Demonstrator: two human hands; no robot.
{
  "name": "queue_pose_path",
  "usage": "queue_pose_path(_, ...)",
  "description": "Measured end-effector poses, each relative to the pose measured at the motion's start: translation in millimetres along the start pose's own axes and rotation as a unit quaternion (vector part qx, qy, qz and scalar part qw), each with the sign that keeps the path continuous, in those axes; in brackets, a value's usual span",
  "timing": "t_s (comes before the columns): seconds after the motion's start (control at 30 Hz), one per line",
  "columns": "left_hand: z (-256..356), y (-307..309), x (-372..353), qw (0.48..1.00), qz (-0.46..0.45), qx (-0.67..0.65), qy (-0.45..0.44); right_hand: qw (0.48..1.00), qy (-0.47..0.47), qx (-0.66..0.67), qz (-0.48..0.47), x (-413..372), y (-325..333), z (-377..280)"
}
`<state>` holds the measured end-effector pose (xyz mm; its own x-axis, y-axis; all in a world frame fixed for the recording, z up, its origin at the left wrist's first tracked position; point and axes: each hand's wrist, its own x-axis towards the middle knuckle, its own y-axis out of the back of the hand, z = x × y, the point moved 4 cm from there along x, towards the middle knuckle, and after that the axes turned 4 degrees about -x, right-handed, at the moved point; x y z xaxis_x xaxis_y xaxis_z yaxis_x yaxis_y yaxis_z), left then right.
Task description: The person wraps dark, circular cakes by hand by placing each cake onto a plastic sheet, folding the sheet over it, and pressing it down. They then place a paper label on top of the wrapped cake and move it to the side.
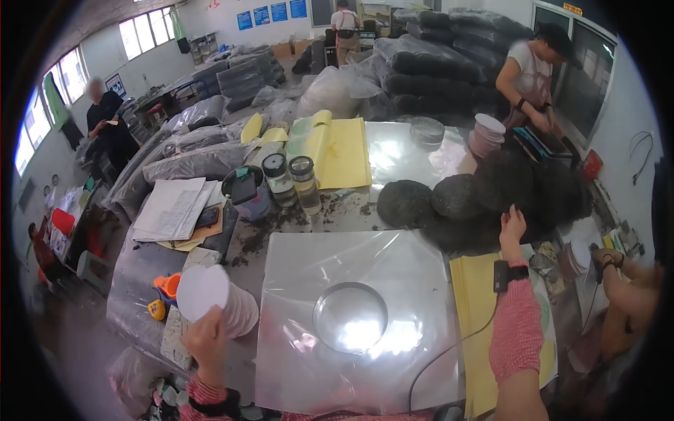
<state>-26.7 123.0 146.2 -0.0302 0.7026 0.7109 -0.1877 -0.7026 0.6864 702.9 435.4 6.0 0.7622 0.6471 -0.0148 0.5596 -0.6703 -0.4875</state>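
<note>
My left hand (206,340) is closed at the near edge of a stack of white round paper discs (203,291), fingers pinched on the top disc. My right hand (513,228) reaches to the near side of a loose dark fibrous heap (505,189), its fingers drawn together on the strands. Between the hands, a clear ring (349,318) lies on a shiny plastic sheet (295,281). Two round dark fibrous cakes (404,204) sit behind the sheet, left of the heap. Yellow paper sheets (477,337) lie under my right forearm.
Two lidded jars (305,186) and a bucket (249,200) stand at the back left, near stacked papers (172,210). Opposite, a second ring (427,131) rests on another sheet. A co-worker (537,91) stands at the back right; another person's arms (625,281) are at the right.
</note>
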Motion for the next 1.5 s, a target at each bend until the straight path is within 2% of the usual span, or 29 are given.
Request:
queue_pose_path(0.03, 33.6, -1.7, 3.9, 0.995, 0.083, -0.028, -0.055, 1.000, -0.005, 0.004, -0.030, -26.9, 1.3, -4.5)
queue_pose_path(0.07, 67.6, -11.1, 5.0, 0.982, 0.081, -0.120, -0.125, 0.998, -0.009, 0.004, -0.061, -60.3, 0.7, -13.9)
queue_pose_path(0.13, 121.5, -58.3, -13.2, 0.942, -0.018, -0.297, -0.158, 0.989, -0.079, 0.011, -0.127, -123.7, 4.8, -9.0)
queue_pose_path(0.2, 154.4, -114.7, -50.1, 0.921, -0.192, -0.320, -0.113, 0.963, -0.194, 0.049, -0.183, -189.2, 12.1, 18.9)
queue_pose_path(0.23, 153.6, -119.0, -62.2, 0.921, -0.189, -0.321, -0.115, 0.949, -0.267, 0.051, -0.158, -247.2, -10.0, -0.1)
queue_pose_path(0.3, 139.7, -134.5, -75.8, 0.880, -0.298, -0.368, 0.031, 0.936, -0.281, -0.017, -0.211, -309.2, -5.5, 13.5)
queue_pose_path(0.33, 133.6, -135.0, -76.0, 0.878, -0.307, -0.367, 0.031, 0.926, -0.270, -0.050, -0.261, -336.8, 2.5, 25.6)
queue_pose_path(0.37, 119.8, -133.9, -66.7, 0.806, -0.225, -0.512, 0.194, 0.904, -0.342, -0.040, -0.253, -369.2, 1.2, 22.3)
queue_pose_path(0.4, 107.7, -136.3, -64.4, 0.689, -0.122, -0.626, 0.346, 0.878, -0.410, -0.029, -0.247, -398.0, -4.1, 16.1)
queue_pose_path(0.43, 105.1, -143.4, -65.1, 0.689, -0.121, -0.625, 0.347, 0.878, -0.381, -0.091, -0.274, -419.3, -3.3, 20.5)
queue_pose_path(0.5, 100.1, -168.6, -67.6, 0.754, -0.148, -0.548, 0.330, 0.849, -0.347, -0.201, -0.344, -442.4, 12.5, 32.8)
queue_pose_path(0.53, 96.8, -174.5, -73.5, 0.755, -0.144, -0.550, 0.327, 0.850, -0.342, -0.200, -0.346, -443.0, 4.9, 22.5)
queue_pose_path(0.57, 96.7, -178.8, -80.9, 0.812, -0.175, -0.491, 0.260, 0.840, -0.141, -0.354, -0.386, -436.7, -9.2, -2.0)
queue_pose_path(0.6, 99.6, -181.8, -82.6, 0.860, -0.203, -0.426, 0.194, 0.775, 0.070, -0.486, -0.398, -433.2, -26.7, -26.9)
queue_pose_path(0.67, 101.2, -178.6, -76.5, 0.852, -0.204, -0.439, 0.200, 0.658, 0.296, -0.492, -0.488, -441.1, -78.3, -52.5)
queue_pose_path(0.73, 101.8, -177.1, -76.0, 0.837, -0.215, -0.451, 0.224, 0.540, 0.367, -0.462, -0.600, -462.6, -115.2, -16.8)
queue_pose_path(0.77, 102.9, -174.7, -75.2, 0.838, -0.217, -0.450, 0.220, 0.468, 0.376, -0.485, -0.636, -471.9, -119.9, 7.9)
queue_pose_path(0.8, 103.5, -168.1, -71.1, 0.899, -0.235, -0.334, 0.157, 0.432, 0.361, -0.494, -0.662, -478.0, -115.3, 31.8)
queue_pose_path(0.83, 101.5, -162.1, -65.2, 0.942, -0.246, -0.211, 0.092, 0.445, 0.368, -0.484, -0.657, -479.7, -106.0, 44.8)
queue_pose_path(0.87, 97.4, -159.9, -46.2, 0.943, -0.240, -0.209, 0.097, 0.451, 0.376, -0.475, -0.656, -476.1, -105.5, 47.3)
queue_pose_path(0.93, 114.1, -152.1, -13.8, 0.891, -0.319, -0.251, -0.202, 0.403, 0.355, -0.510, -0.672, -477.1, -109.4, 50.7)
queue_pose_path(0.97, 119.2, -160.3, -8.2, 0.889, -0.327, -0.254, -0.194, 0.347, 0.323, -0.545, -0.691, -477.1, -107.0, 57.1)
queue_pose_path(1.03, 147.8, -184.3, -11.5, 0.799, -0.418, -0.289, -0.323, 0.436, 0.321, -0.507, -0.671, -476.6, -102.8, 66.1)
queue_pose_path(1.2, 155.2, -205.2, -24.8, 0.825, -0.390, -0.229, -0.339, 0.503, 0.314, -0.452, -0.666, -474.2, -98.5, 76.0)
queue_pose_path(1.27, 153.6, -214.3, -30.4, 0.815, -0.431, -0.240, -0.305, 0.431, 0.253, -0.493, -0.712, -475.7, -91.8, 94.7)
queue_pose_path(1.3, 148.2, -230.9, -45.5, 0.808, -0.449, -0.249, -0.288, 0.399, 0.246, -0.451, -0.759, -477.3, -80.9, 119.0)
queue_pose_path(1.4, 153.2, -228.8, -42.4, 0.828, -0.433, -0.224, -0.275, 0.400, 0.315, -0.474, -0.718, -478.5, -75.8, 129.4)
queue_pose_path(1.47, 151.5, -232.0, -43.6, 0.839, -0.416, -0.229, -0.267, 0.448, 0.332, -0.465, -0.688, -478.8, -78.1, 124.3)
queue_pose_path(1.5, 154.1, -225.5, -34.9, 0.819, -0.454, -0.253, -0.242, 0.397, 0.287, -0.483, -0.726, -480.0, -74.5, 135.5)
